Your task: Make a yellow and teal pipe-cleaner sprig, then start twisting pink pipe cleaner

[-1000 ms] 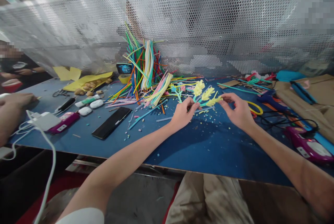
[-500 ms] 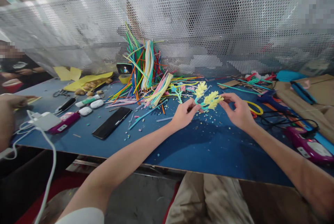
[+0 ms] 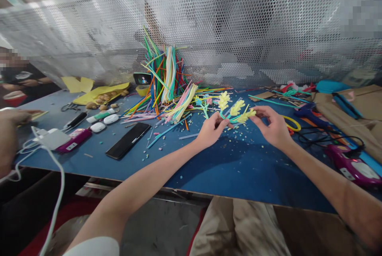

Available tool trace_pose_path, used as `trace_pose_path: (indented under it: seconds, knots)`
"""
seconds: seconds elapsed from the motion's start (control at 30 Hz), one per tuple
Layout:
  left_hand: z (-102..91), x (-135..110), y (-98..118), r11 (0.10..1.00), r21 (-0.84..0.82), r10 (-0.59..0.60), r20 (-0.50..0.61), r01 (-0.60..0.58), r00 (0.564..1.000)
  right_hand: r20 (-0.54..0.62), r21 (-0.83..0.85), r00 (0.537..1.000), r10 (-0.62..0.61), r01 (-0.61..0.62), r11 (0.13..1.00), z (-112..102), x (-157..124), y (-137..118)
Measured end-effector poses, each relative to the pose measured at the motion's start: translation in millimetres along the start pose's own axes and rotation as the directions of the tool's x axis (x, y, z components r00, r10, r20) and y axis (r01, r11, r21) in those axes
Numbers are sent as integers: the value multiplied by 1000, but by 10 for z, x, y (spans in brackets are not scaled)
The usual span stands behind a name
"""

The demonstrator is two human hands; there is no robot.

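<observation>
Over the blue table, my left hand pinches the teal stem of a pipe-cleaner flower sprig that carries three fuzzy yellow blooms. My right hand grips the sprig's rightmost yellow bloom between thumb and fingers. The sprig hangs just above the tabletop between both hands. Small coloured fuzz scraps lie scattered under it.
A heap of coloured pipe cleaners stands behind my hands. A black phone, white earbud cases, a charger with cable and purple glue guns lie around. Another person's hand rests at the far left. A perforated metal screen backs the table.
The sprig was turned between my fingers, its blooms bunching and then spreading out again. The other person's hand at the left drew back slightly.
</observation>
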State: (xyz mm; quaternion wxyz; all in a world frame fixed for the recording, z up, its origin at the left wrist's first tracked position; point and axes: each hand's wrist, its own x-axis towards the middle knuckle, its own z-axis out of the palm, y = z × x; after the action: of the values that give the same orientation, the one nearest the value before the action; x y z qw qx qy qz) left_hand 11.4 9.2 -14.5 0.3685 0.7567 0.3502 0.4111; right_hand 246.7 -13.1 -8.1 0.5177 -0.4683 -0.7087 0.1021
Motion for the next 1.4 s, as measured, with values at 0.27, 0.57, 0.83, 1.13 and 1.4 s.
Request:
trace_pose_path:
  seconds: [0.27, 0.57, 0.83, 1.13, 1.4]
  knots:
    - [6, -2, -24, 1000, 6, -2, -5, 2, 1000, -10, -26, 1000, -22, 21, 999, 15, 8, 5]
    - [-4, -5, 4, 1000, -23, 15, 10, -15, 1000, 54, 3, 999, 4, -5, 1000, 23, -15, -1]
    - [-16, -1, 2, 1000, 27, -16, 14, 16, 1000, 142, 22, 989, 32, -36, 999, -8, -11, -24]
    - [-1, -15, 28, 997, -76, -5, -41, 1, 999, 85, -8, 996, 17, -16, 1000, 12, -7, 23]
    - [-30, -9, 25, 997, -74, 14, -77, -20, 997, 120, 74, 984, -134, 126, 989, -76, -23, -45]
